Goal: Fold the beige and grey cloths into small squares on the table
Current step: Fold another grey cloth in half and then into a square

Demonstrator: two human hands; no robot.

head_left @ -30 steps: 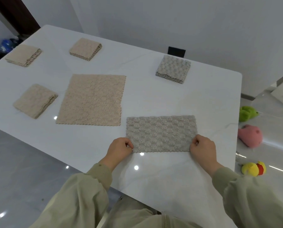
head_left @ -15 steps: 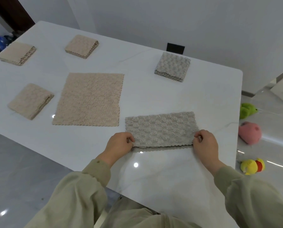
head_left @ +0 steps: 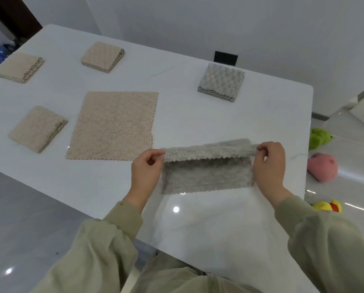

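Two olive sleeves (head_left: 105,246) nearest, coming in from below over the front edge of the white bench (head_left: 198,233). Just past them, left hand (head_left: 146,170) and right hand (head_left: 269,166), one at each end of the grey cloth (head_left: 206,178), which lies as a wide strip near the bench's front right.

Left fingers (head_left: 155,154) curled, thumb and forefinger pinching the strip's left end. Right fingers (head_left: 263,148) curled the same way, pinching the right end. Between the two pinches, one band of the cloth raised off the bench and pulled straight, scalloped edge hanging down. Rest of the cloth flat underneath, in the band's shadow, scalloped near edge toward the person.

Left of the hands and a little farther, a beige cloth (head_left: 113,125) spread open and flat, its near right corner just beside the left hand. Farther left, apart from it, the near beige square (head_left: 38,129), folded small.

Toward the far side, two more folded ones, the far-left beige square (head_left: 19,67) and the far-middle beige square (head_left: 102,57), well apart. Far right on the bench, a folded grey square (head_left: 221,81).

Off the bench to the right, on the glossy floor, a green toy (head_left: 319,138), a pink toy (head_left: 322,167) and a yellow-and-red toy (head_left: 328,206). Behind the far edge, a small black panel (head_left: 226,58) low on the pale wall.
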